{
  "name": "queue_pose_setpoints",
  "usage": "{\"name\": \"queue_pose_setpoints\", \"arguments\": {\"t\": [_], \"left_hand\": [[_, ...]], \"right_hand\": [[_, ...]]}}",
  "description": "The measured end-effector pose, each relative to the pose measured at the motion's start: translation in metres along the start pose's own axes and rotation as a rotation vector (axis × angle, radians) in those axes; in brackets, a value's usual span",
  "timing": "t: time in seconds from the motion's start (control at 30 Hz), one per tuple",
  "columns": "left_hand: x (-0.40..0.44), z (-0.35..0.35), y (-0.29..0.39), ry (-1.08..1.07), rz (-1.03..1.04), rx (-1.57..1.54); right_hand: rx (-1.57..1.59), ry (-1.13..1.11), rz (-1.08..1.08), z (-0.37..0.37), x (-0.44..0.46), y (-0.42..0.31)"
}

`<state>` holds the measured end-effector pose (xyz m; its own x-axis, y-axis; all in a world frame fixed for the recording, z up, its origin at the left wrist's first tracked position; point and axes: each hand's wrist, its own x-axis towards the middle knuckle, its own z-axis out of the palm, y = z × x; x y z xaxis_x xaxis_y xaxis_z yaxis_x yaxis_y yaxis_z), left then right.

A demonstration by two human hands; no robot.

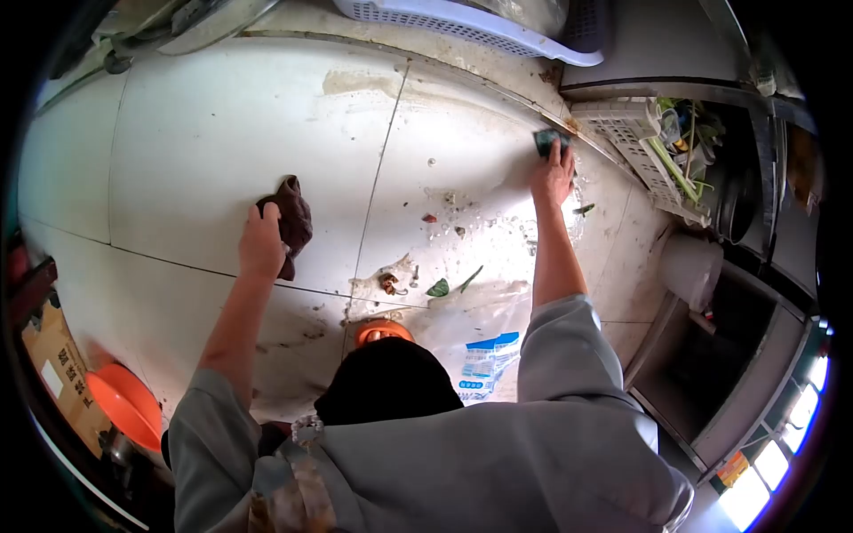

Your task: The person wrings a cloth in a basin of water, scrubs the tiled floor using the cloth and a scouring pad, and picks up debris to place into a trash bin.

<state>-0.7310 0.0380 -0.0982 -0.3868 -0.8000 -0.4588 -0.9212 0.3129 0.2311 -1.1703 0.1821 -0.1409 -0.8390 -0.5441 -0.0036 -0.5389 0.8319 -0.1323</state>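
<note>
On the white tiled floor [240, 115], my left hand [259, 242] grips a crumpled dark brown rag [295, 218] and rests it against the tiles. Far to the right, my right hand [553, 180] presses a dark green scouring pad [548, 140] to the floor beside the raised edge. Wet suds [577, 209] lie around that wrist. Between my hands are scattered scraps: a green leaf piece [438, 288], a thin green stem [472, 278], a brownish-orange scrap [388, 282] and a small red bit [429, 218].
A lavender plastic basket [480, 34] stands at the top. A cream crate [622, 133] with green vegetables sits on the right, near a whitish bucket [691, 271]. Close to my body lie a clear printed plastic bag [489, 360] and an orange item [384, 330]. An orange basin [126, 404] is lower left.
</note>
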Motion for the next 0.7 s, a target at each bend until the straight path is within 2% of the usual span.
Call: {"name": "queue_pose_setpoints", "arguments": {"t": [0.03, 0.07, 0.1, 0.13, 0.17, 0.2, 0.23, 0.3, 0.37, 0.43, 0.5, 0.53, 0.6, 0.63, 0.67, 0.7], "left_hand": [[-0.001, 0.002, 0.0, -0.002, -0.001, 0.001], [-0.001, 0.003, -0.001, 0.001, -0.006, 0.004], [0.001, 0.002, -0.001, 0.01, -0.008, 0.012], [0.005, 0.0, 0.0, 0.014, -0.007, 0.016], [0.004, 0.0, 0.001, 0.009, -0.008, 0.02], [0.0, 0.0, 0.0, -0.002, -0.01, 0.031], [0.0, -0.004, 0.001, -0.012, -0.015, 0.047], [-0.003, -0.011, 0.006, -0.043, -0.025, 0.072], [-0.003, -0.005, 0.003, -0.028, -0.015, 0.05], [0.001, -0.004, 0.001, -0.01, -0.018, 0.038], [0.001, -0.001, 0.003, -0.004, -0.037, 0.037], [-0.001, -0.001, 0.003, -0.014, -0.035, 0.033], [0.001, -0.004, 0.002, -0.018, -0.022, 0.041], [0.0, -0.004, 0.002, -0.012, -0.015, 0.04], [-0.004, -0.003, 0.001, -0.017, -0.006, 0.045], [-0.002, -0.004, 0.0, -0.008, 0.011, 0.052]], "right_hand": [[-0.069, 0.036, 0.099, 0.0, 0.0, 0.006], [0.011, 0.029, 0.251, 0.014, 0.003, -0.004], [0.283, -0.032, 0.203, 0.059, 0.017, -0.014], [0.188, 0.086, -0.103, 0.068, 0.001, -0.065], [-0.109, 0.168, -0.392, 0.075, -0.016, -0.114], [-0.075, -0.009, -0.431, 0.038, -0.034, -0.172], [0.005, -0.031, -0.52, 0.033, -0.044, -0.201], [0.106, -0.032, -0.657, 0.039, -0.032, -0.172], [0.072, -0.069, -0.458, 0.029, -0.022, -0.099], [0.111, -0.018, -0.145, 0.009, -0.017, -0.019], [-0.216, 0.103, 0.077, 0.026, -0.019, 0.014], [0.262, 0.03, 0.423, -0.001, -0.021, -0.033], [0.334, 0.223, -0.322, 0.069, -0.035, -0.084], [-0.044, 0.233, -0.478, 0.075, -0.054, -0.138], [0.081, -0.098, -0.496, 0.036, -0.072, -0.196], [0.03, -0.088, -0.616, 0.038, -0.081, -0.221]]}}
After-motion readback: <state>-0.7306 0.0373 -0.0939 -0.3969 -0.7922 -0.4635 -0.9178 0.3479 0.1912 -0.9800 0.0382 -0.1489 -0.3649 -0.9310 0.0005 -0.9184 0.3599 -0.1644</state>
